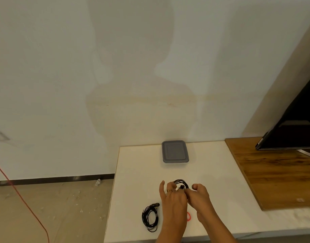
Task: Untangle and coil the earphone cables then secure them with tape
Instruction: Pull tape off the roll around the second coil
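A: Two earphone bundles, yes? Where exactly?

B: One black coil (181, 183) lifted a little over the desk (133, 172), near the front edge, about the middle, held by both hands. Then the second bundle (150, 217), lying loose on the desk toward the front left corner, apart from every finger.

A: And the fingers?

B: For the left hand (173, 199): two outer fingers free and nearly straight, the others bent onto the left side of the coil. For the right hand (201, 195): curled tight, pinching the right side of the coil, thumb tip raised. Exact contact under the knuckles hidden.

A: Advice for this step?

B: Probably the closing of the coil. Keep the loops flat and of one size. Hold the crossing point firmly with one hand, tuck the loose end inside, and never pull hard on the thin wire. Reach for the tape without loosening the pinch. Also a small red loop (188, 216) on the desk between the wrists, half covered; maybe the tape, cannot tell.

A: Any container?

B: Yes, one grey box (174, 151) close to the back edge, lid on. Contents not visible. Nothing lying on top of it.
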`<state>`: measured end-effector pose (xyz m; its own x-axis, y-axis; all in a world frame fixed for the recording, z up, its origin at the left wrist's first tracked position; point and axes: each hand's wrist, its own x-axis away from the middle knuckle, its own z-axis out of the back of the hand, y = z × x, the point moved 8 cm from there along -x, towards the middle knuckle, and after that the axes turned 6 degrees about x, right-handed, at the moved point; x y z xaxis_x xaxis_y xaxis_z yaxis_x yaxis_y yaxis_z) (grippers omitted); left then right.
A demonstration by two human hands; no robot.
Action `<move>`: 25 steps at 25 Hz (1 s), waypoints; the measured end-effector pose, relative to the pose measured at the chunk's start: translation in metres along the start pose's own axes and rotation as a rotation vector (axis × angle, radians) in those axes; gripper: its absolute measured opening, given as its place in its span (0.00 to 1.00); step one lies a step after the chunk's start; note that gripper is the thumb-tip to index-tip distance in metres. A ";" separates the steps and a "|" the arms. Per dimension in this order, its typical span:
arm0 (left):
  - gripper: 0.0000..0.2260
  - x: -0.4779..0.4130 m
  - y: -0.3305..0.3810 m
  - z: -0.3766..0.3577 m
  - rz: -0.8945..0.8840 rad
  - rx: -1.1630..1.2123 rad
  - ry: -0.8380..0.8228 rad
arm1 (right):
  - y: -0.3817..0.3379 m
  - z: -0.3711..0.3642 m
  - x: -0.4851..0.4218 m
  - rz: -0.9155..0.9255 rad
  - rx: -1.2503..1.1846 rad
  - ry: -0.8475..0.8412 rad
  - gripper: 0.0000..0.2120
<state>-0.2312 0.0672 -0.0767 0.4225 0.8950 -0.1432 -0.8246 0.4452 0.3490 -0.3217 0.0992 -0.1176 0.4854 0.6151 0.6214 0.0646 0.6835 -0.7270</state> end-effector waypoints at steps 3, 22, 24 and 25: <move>0.18 0.003 -0.006 -0.012 0.014 0.045 -0.013 | 0.000 0.001 0.002 -0.039 -0.028 -0.036 0.17; 0.06 0.012 -0.005 -0.018 -0.043 0.107 -0.043 | -0.013 0.011 0.009 0.232 0.307 0.106 0.12; 0.09 0.015 -0.005 -0.021 -0.033 0.151 -0.050 | -0.007 0.015 0.009 0.205 0.230 0.142 0.13; 0.11 0.016 -0.005 -0.019 -0.027 0.172 -0.036 | -0.004 0.017 0.008 0.190 0.197 0.149 0.13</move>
<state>-0.2277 0.0799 -0.0987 0.4593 0.8798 -0.1222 -0.7378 0.4545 0.4990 -0.3324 0.1080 -0.1048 0.5962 0.6844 0.4196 -0.2022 0.6339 -0.7465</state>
